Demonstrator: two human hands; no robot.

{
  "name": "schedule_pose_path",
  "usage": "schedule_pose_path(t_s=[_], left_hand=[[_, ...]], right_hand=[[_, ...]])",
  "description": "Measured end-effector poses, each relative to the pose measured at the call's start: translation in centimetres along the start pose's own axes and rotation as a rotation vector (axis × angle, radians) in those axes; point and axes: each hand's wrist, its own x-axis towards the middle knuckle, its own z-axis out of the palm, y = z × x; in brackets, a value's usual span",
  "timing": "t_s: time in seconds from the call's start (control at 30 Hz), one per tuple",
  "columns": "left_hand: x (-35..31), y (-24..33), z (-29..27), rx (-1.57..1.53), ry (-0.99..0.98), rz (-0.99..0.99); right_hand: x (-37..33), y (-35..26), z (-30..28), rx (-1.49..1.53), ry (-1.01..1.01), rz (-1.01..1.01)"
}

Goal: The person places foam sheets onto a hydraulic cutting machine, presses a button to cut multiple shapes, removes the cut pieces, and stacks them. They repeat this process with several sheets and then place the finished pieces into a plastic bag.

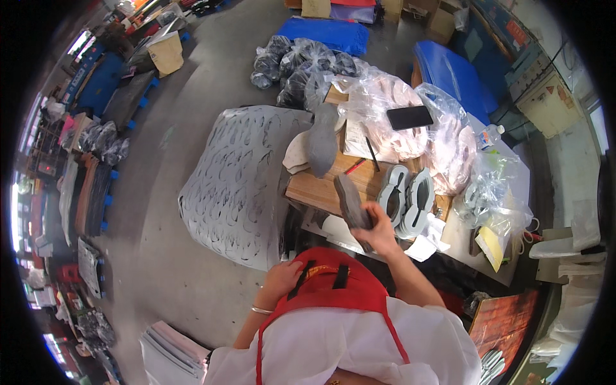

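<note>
My right hand (380, 232) grips a stack of grey insoles (350, 200), held on edge above the near side of a wooden board (314, 191). Just right of it stand two bundles of light grey insoles, a left bundle (392, 192) and a right bundle (418, 204). My left hand (282, 280) rests against the red apron (343, 282); its fingers are mostly hidden. A darker grey sole-shaped stack (323, 144) lies on the board's left side, beside pale cut pieces (296, 154). A red pen (355, 167) and a black pen (372, 153) lie nearby.
Clear plastic bags of pale pieces (391, 96) fill the table's back, with a black phone (410, 117) on top. Left of the table lies a grey sheet with sole-shaped outlines (237, 179). Black-filled bags (301, 64) sit behind. A yellow card (489, 247) is at right.
</note>
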Motion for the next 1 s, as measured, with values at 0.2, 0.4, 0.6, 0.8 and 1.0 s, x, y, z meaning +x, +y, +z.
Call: schedule_pose_path(t_s=[0.2,0.4,0.6,0.8,1.0], left_hand=[[5.2,-5.4,-3.6,-0.012,-0.091,0.023],[8.9,-12.3,-7.9,0.009,0.015,-0.059],[12.8,-14.8,-10.1,0.052,-0.067,0.035],[21.5,-7.9,-10.8,-0.018,0.122,0.532],[25.5,9.6,-4.6,-0.029,-0.112,0.995]], right_hand=[[15.0,1.0,4.7,-0.443,0.21,-0.154],[24.5,3.6,8.3,-0.895,0.387,-0.221],[19.5,4.9,6.9,-0.943,0.438,-0.343],[3.3,3.3,1.4,-0.762,0.68,-0.066],[-18.7,0.9,-3.5,-0.667,1.329,-0.021]])
